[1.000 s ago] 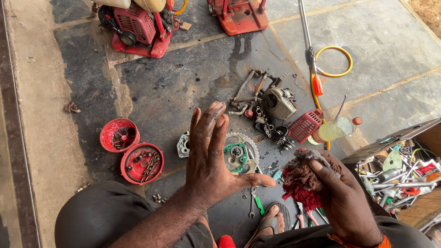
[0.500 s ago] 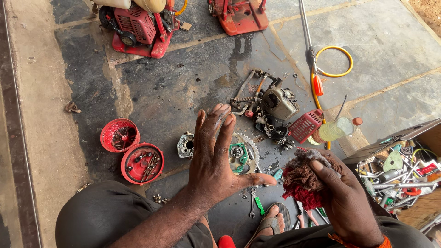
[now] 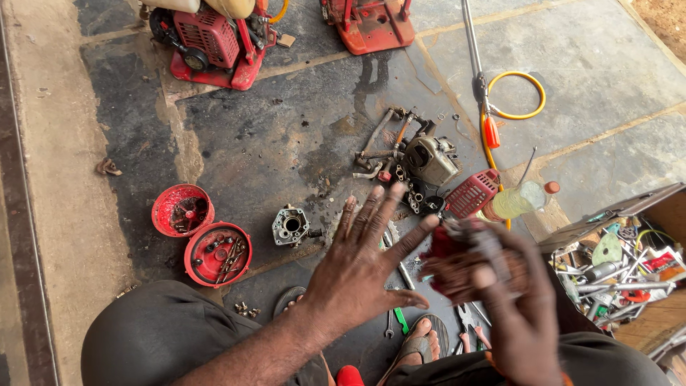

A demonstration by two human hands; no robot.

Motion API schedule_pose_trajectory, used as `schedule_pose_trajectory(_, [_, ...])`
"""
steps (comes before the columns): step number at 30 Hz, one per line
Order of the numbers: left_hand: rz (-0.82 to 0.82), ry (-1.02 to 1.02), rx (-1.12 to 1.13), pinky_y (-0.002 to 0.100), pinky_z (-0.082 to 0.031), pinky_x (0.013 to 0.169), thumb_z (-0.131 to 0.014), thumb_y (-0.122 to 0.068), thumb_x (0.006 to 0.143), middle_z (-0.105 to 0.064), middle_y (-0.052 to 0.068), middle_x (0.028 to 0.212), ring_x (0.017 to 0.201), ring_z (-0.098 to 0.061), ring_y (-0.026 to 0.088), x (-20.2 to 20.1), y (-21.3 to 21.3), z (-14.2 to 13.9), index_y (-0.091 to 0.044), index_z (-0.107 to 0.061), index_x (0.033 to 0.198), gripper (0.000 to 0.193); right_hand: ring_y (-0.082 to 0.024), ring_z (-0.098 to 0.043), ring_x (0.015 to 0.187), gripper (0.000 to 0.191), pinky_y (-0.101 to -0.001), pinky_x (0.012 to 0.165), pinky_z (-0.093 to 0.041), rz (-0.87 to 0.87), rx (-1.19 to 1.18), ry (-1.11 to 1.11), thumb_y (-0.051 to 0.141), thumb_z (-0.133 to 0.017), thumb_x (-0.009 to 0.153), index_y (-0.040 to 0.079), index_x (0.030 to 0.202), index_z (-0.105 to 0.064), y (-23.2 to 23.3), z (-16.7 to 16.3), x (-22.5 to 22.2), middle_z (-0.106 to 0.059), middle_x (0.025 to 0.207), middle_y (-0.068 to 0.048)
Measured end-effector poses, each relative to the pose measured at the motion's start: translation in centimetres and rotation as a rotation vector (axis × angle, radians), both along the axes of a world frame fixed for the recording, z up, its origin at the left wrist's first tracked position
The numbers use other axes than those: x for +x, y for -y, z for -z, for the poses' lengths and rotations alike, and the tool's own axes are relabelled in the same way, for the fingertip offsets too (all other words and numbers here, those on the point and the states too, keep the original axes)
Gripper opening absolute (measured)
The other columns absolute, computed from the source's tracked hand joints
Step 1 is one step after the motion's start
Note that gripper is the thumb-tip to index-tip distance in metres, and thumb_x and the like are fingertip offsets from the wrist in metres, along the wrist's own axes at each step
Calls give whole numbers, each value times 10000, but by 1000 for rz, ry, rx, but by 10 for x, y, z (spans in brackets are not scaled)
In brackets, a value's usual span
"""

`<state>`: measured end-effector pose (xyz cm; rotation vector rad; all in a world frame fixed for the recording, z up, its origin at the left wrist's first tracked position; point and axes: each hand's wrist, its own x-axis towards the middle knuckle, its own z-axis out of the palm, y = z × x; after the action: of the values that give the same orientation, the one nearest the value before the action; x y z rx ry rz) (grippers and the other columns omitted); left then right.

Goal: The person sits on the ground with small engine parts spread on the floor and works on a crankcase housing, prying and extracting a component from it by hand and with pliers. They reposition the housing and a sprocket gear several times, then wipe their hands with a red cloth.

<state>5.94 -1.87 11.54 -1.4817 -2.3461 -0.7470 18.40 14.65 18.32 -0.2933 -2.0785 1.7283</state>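
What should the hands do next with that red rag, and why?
Probably rub the rag over the left hand. That hand is spread open and empty right beside the rag, which the right hand grips, and oily engine parts lie around.

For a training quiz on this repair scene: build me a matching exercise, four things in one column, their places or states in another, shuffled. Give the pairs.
Things:
1. right hand
2. left hand
3. yellow hose loop
4. two red round covers

Places or states:
A. fingers spread, holding nothing
B. lying on the floor beside the long metal shaft
C. closed around a reddish rag
D. side by side on the floor near the person's left knee

Pairs: 1-C, 2-A, 3-B, 4-D
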Motion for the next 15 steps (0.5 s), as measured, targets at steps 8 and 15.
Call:
schedule_pose_trajectory(8, [351, 734, -199, 569, -120, 1354, -583, -744, 886, -365, 171, 1683, 1627, -230, 316, 18, 4, -7, -157, -343, 1573, 935, -220, -721, 1047, 357, -318, 851, -593, -64, 328, 213, 163, -541, 1041, 77, 1381, -606, 6, 38, -20, -485, 1575, -151])
schedule_pose_trajectory(15, [537, 2197, 612, 501, -94, 1285, -147, -935, 789, -158, 116, 1778, 1632, -162, 290, -14, -6, -30, -278, -180, 1670, 1100, -176, -702, 1117, 356, -316, 954, -571, 82, -385, 73, 155, -489, 1050, 20, 1375, -543, -22, 17, -32, -715, 1260, -102])
